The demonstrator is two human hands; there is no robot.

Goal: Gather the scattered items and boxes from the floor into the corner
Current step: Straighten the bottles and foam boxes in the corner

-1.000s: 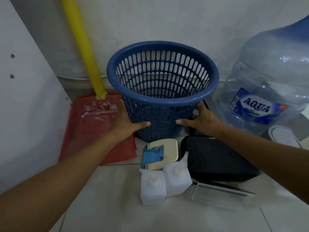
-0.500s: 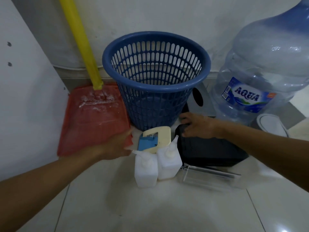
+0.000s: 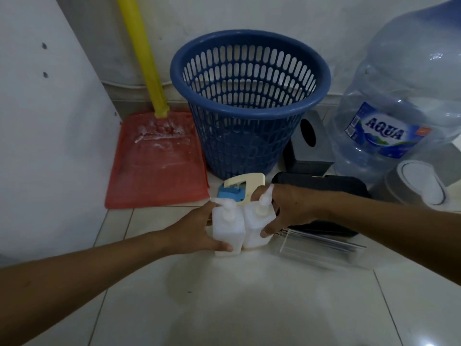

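Two white pump bottles stand side by side on the tiled floor. My left hand (image 3: 197, 231) grips the left bottle (image 3: 227, 228) from its left side. My right hand (image 3: 289, 208) wraps the right bottle (image 3: 257, 221) from its right side. Just behind them lies a cream and blue flat item (image 3: 239, 187). A blue slotted basket (image 3: 249, 101) stands upright against the wall. A black box (image 3: 324, 183) lies to the right, partly under my right forearm, with a clear plastic case (image 3: 321, 248) in front of it.
A red dustpan (image 3: 154, 161) with a yellow handle (image 3: 142, 53) leans in the corner by a white panel (image 3: 45, 133). A grey tissue box (image 3: 311, 148), a large Aqua water jug (image 3: 404, 96) and a white-lidded container (image 3: 421, 186) sit at the right.
Both hands left the basket, which now stands against the wall. They dropped back to the two white bottles and closed on them, one on each.
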